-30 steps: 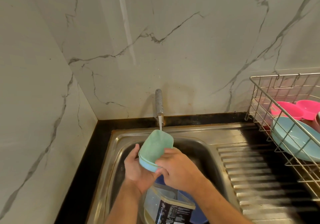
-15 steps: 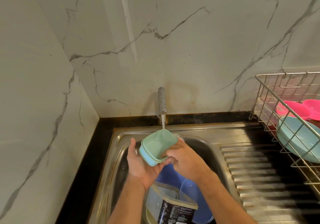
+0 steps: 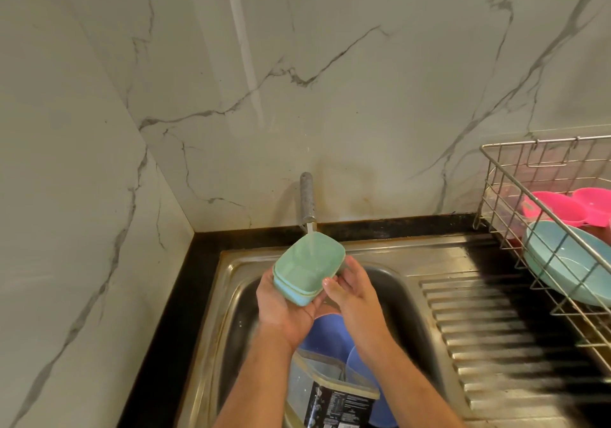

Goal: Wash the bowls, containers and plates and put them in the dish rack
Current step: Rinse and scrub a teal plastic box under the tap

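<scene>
Two marble wall panels [image 3: 330,64] meeting in a corner behind a steel sink [image 3: 396,262], black tabletop [image 3: 185,279] along its left and back edges. At right, over the ribbed drainboard [image 3: 496,345], a wire dish rack [image 3: 542,176] holding a pale blue bowl [image 3: 568,265] tilted on edge and pink dishes [image 3: 572,208] behind it. Down in the basin, blue plates [image 3: 327,332] and a clear container with a dark label [image 3: 330,394], leaning beside each other under the forearms. Above the basin, a green container [image 3: 305,267], upside down and tilted, held directly beneath the tap [image 3: 306,196], thin stream of water [image 3: 310,229] landing on its upturned base. Left hand [image 3: 281,308] cupped under the container's near edge, grip curled round it from below. Right hand [image 3: 355,290] alongside, fingers fairly straight, thumb tip touching the container's rim, grip apart rather than clamped.
</scene>
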